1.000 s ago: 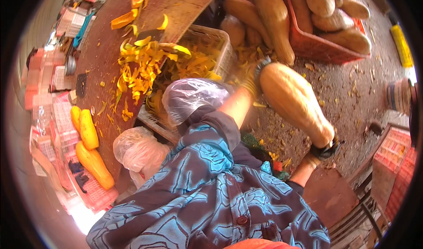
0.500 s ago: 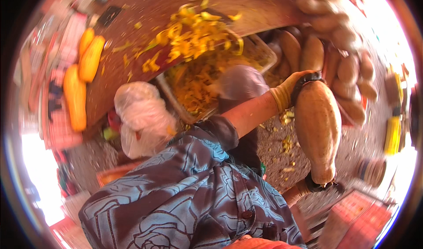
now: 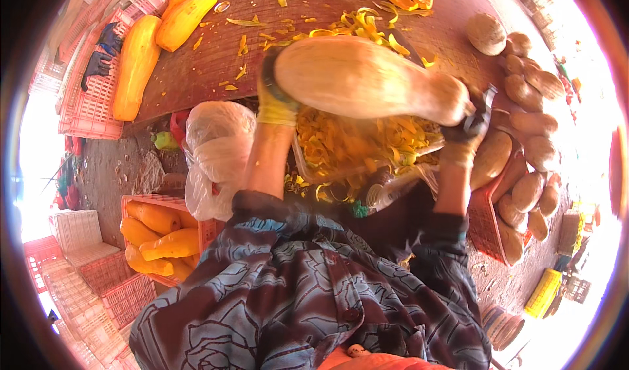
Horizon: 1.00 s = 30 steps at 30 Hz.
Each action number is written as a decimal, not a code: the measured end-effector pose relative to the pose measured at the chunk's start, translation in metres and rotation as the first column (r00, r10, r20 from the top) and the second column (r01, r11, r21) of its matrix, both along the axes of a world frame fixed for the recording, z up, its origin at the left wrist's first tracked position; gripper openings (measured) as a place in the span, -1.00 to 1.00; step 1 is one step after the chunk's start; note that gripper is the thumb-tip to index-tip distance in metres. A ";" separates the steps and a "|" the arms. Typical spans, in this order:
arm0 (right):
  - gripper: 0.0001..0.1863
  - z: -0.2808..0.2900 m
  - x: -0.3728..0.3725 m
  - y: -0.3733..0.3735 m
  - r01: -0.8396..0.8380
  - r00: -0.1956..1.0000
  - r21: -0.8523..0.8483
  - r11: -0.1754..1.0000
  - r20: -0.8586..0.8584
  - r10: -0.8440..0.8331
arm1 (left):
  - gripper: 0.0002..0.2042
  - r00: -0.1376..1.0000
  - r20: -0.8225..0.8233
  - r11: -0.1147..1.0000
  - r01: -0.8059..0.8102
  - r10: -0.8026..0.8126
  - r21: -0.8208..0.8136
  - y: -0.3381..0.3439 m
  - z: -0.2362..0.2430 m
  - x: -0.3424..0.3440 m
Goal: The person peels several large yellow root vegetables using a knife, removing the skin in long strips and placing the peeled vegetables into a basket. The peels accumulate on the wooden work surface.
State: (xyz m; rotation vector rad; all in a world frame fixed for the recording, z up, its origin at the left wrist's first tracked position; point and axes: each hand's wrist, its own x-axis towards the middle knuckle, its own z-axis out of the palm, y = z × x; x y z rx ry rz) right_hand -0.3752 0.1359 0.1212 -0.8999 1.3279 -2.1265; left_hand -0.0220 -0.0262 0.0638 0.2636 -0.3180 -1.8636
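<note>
A large tan squash (image 3: 354, 78) with a broad left end and a narrower right end hangs crosswise in front of me, slightly blurred. My left hand (image 3: 274, 88), in a yellow and black glove, grips the broad end. At the narrow end, my right hand (image 3: 466, 122) in a dark glove is closed around the tip. A small metallic piece (image 3: 489, 95) shows at the right hand's fingers; its kind is unclear. Beneath the squash stands a bin of orange and yellow peelings (image 3: 354, 148). More peel strips (image 3: 363, 26) lie on the reddish-brown table (image 3: 196, 75) behind it.
Peeled orange squashes (image 3: 137, 69) lie at the table's left, and others fill a crate (image 3: 208, 229) beside me. Unpeeled squashes (image 3: 529, 196) are heaped in and around a red crate (image 3: 481, 219) at right. A plastic-wrapped bundle (image 3: 219, 154) stands left of the bin.
The squash has come up from low on the right to above the peelings bin, turning from upright to crosswise. Both hands have moved with it, and the view has swung.
</note>
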 end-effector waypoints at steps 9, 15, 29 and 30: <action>-0.78 -0.122 0.055 -0.223 -0.415 0.817 -0.118 0.902 0.388 0.427 | -0.55 0.972 0.177 0.970 -0.185 0.156 0.158 -0.075 -0.068 0.093; -0.58 -0.112 0.027 -0.235 -0.451 0.452 -0.433 0.780 0.643 0.618 | -0.59 -0.045 0.796 0.673 -0.508 0.604 -0.539 -0.060 0.010 0.079; -0.53 -0.078 -0.116 -0.142 0.534 0.761 0.714 0.453 -0.639 0.111 | -0.29 -0.578 0.289 0.548 0.816 0.763 0.184 -0.077 0.083 -0.086; -0.49 -0.085 -0.128 -0.139 0.580 0.725 0.707 0.405 -0.674 0.137 | -0.32 -0.550 0.297 0.515 0.835 0.781 0.194 -0.086 0.081 -0.096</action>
